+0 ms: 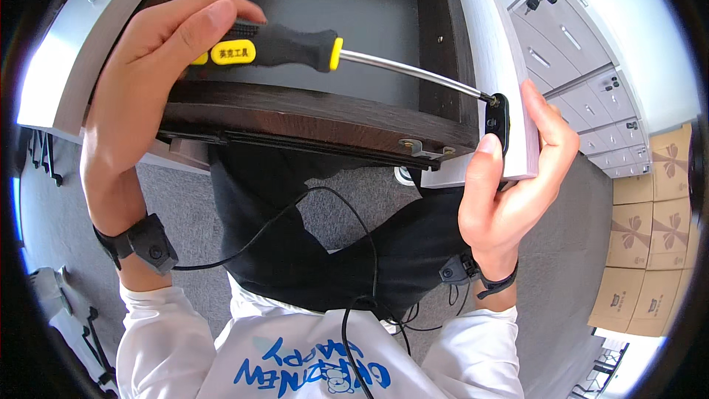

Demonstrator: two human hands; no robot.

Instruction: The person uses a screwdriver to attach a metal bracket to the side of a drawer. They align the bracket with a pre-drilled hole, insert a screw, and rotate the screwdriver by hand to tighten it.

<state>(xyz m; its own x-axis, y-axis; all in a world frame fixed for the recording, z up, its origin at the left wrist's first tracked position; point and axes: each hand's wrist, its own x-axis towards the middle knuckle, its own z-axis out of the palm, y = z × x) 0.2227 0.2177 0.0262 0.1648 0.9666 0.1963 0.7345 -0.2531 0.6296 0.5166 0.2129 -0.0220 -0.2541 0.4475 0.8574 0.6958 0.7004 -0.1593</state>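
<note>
My left hand (173,44) is closed round the black and yellow handle of a screwdriver (295,48). Its long steel shaft runs to the right, and the tip meets a screw at the upper end of a small black oblong plate (498,122). That plate lies against the pale wooden edge panel (484,22) of the cabinet. With thumb and fingers on either side of the panel, my right hand (517,177) grips its corner, the thumb tip at the plate's lower end. The dark brown drawer (317,107) of the cabinet stands between my hands.
A metal catch (425,149) sits on the drawer's near edge. Grey metal lockers (572,52) and stacked cardboard boxes (650,233) stand at the right. A black cable (354,214) loops from my left wrist across my lap. Another pale panel (70,44) rises at the left.
</note>
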